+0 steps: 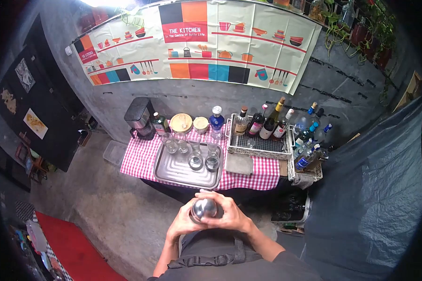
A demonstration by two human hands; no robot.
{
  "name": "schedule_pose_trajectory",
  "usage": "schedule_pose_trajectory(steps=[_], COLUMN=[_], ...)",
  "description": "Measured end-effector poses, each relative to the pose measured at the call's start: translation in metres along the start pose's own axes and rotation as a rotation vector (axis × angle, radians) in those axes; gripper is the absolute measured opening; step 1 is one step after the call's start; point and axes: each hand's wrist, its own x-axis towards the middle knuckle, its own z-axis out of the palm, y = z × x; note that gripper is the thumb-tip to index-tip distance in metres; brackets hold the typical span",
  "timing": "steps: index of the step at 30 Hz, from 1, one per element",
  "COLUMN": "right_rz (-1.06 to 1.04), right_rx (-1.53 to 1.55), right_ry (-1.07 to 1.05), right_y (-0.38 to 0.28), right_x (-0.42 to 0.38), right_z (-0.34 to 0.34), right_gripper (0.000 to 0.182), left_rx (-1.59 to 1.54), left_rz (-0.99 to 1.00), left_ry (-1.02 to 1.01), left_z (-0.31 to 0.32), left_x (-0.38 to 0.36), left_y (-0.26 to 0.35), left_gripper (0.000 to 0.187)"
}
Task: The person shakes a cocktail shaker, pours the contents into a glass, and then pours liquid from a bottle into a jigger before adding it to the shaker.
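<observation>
Close in front of my body, a shiny rounded metal vessel (pixel 204 209) is held between both hands. My left hand (pixel 184 220) wraps its left side. My right hand (pixel 229 214) closes round its right side, with fingers over the top edge. The lower part of the vessel is hidden by the hands. Beyond them, a metal tray (pixel 173 174) rests on a red-and-white checked cloth (pixel 262 174), with several clear glasses (pixel 195 161) on its back and right parts.
Behind the tray stand a coffee maker (pixel 139 117), a dark bottle (pixel 160 123), two wooden-lidded jars (pixel 181 122) and a blue bottle (pixel 216 121). To the right are a folded grey cloth (pixel 239 165) and baskets (pixel 259 151) of bottles. A grey sheet (pixel 384 187) hangs at far right.
</observation>
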Motion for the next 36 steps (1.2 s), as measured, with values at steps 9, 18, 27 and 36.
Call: schedule_pose_trajectory(steps=[9, 18, 27, 36], right_rz=[-0.072, -0.094, -0.038, -0.024], right_rx=[-0.122, -0.145, -0.128, 0.006], right_ry=[-0.003, 0.039, 0.097, 0.113], right_y=[-0.010, -0.013, -0.008, -0.001], right_x=[0.008, 0.008, 0.014, 0.022], right_z=[0.010, 0.029, 0.043, 0.049], right_gripper=[0.070, 0.066, 0.065, 0.063], left_rx=[0.038, 0.112, 0.014, -0.115], left_rz=[-0.012, 0.110, 0.016, -0.101], left_ry=[0.004, -0.047, -0.035, -0.065], left_z=[-0.021, -0.042, -0.045, -0.041], left_x=[-0.004, -0.005, -0.005, -0.004], left_y=[-0.001, -0.008, -0.014, -0.009], left_gripper=[0.069, 0.071, 0.077, 0.078])
